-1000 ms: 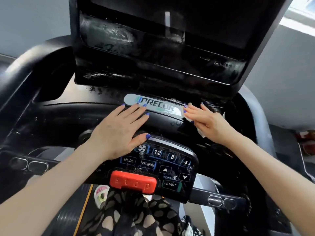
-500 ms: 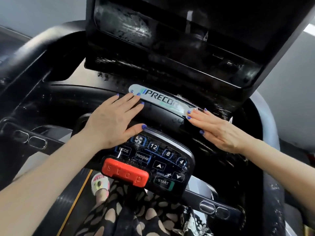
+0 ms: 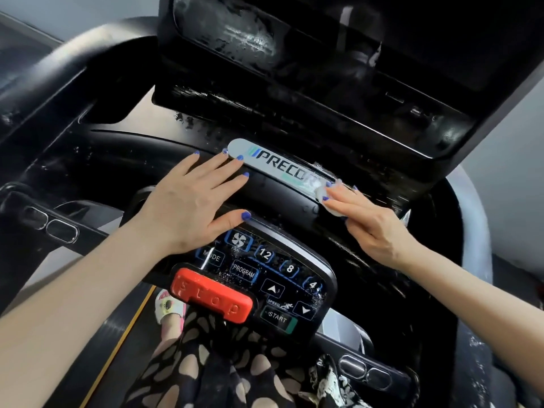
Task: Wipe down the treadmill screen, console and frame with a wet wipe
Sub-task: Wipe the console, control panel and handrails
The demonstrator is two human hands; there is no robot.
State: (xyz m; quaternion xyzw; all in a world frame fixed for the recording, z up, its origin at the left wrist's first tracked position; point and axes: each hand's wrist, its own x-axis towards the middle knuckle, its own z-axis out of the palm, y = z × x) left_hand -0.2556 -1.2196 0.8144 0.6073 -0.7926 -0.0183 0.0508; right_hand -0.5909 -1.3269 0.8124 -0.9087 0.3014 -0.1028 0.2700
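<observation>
At the right end of the silver logo strip (image 3: pixel 276 166) on the console (image 3: pixel 265 272), I see the right hand (image 3: pixel 365 219) pressing the wet wipe (image 3: pixel 325 195) under nearly straight fingers; the left hand (image 3: pixel 188 207) rests flat, holding nothing. I judge the console step is in hand; next the wipe should sweep left along the strip

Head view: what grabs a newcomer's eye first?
The red stop bar at the keypad's near edge, bottom centre. Above it the left hand lies flat on the console, while the right hand presses a white wipe onto the right end of the silver PRECOR badge. Wet smears streak the screen up top.
</observation>
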